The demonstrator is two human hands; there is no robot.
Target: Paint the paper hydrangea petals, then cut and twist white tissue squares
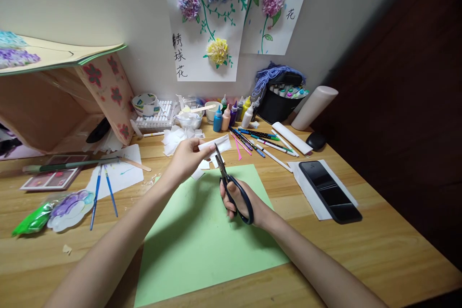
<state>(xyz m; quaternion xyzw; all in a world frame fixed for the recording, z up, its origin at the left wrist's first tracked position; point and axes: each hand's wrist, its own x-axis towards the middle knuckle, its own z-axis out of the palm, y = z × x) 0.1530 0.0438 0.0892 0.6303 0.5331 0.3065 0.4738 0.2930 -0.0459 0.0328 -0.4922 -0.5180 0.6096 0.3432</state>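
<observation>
- Clock directions read from the centre of the sheet, twelve toward the wall.
- Left hand (189, 156), one, near twelve o'clock: grasping, white paper strip (223, 143) pinched between thumb and fingers.
- White paper strip, folded-looking, one: raised at twelve o'clock, beyond the sheet's far edge.
- Right hand (240, 197), one, near one o'clock: closed round the handles of black-handled metal scissors (246, 206).
- Scissors: blades pointing to twelve o'clock, tips at the strip beside the left thumb; whether they touch paper, cannot tell.
- Pale green rectangular paper sheet (195, 260), one: flat on a wood-grained tabletop (382, 255), under both hands.
- Crumpled white tissue-like paper (173, 142), one heap: eleven o'clock, near the left hand.
- Squeeze bottles of coloured paint (226, 118), several: twelve o'clock, upright.
- Black smartphone (330, 195), one: two o'clock, lying on white paper.
- Blue slender paintbrushes (110, 191), two: ten o'clock.
- Flower-shaped, purple-stained palette (68, 219), one: nine o'clock.
</observation>
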